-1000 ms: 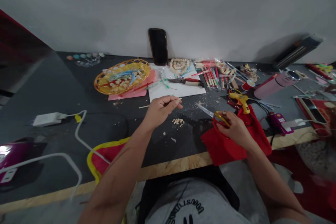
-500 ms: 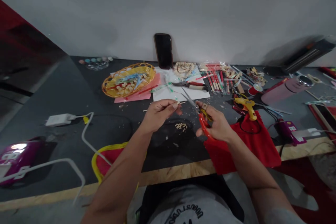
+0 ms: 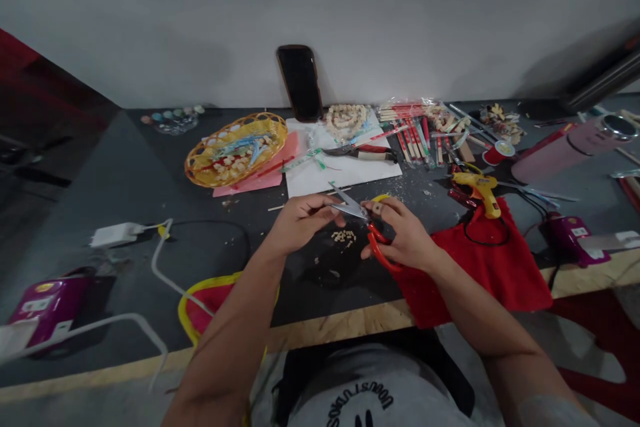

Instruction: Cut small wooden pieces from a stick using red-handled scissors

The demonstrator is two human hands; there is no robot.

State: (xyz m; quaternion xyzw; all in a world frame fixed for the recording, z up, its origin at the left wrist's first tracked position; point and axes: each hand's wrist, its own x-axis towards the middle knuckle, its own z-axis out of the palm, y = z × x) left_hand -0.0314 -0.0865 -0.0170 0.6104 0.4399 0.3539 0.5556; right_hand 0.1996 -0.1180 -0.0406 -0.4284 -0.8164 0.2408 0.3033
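Observation:
My left hand (image 3: 306,221) is closed in a pinch at the middle of the table; what its fingertips hold is too small or hidden to make out. My right hand (image 3: 403,233) grips red-handled scissors (image 3: 351,205), a finger and thumb through the loops. Their blades are parted, tips pointing left, right at my left fingertips. Beneath the hands lies a small pile of short, pale cut pieces (image 3: 344,236). A thin pale stick (image 3: 276,207) shows just beyond my left hand, partly hidden by it.
Behind are a yellow basket (image 3: 195,180), white paper (image 3: 310,180), pliers (image 3: 370,153), a phone (image 3: 300,83) and packaged sticks (image 3: 413,143). A yellow glue gun (image 3: 477,190), red cloth (image 3: 495,267) and pink bottle (image 3: 565,150) stand right. A white cable (image 3: 163,267) crosses the left.
The scissors have moved left and down with my right hand, bringing their open blades to my left fingertips. My left hand stays pinched in nearly the same place. The view has shifted slightly.

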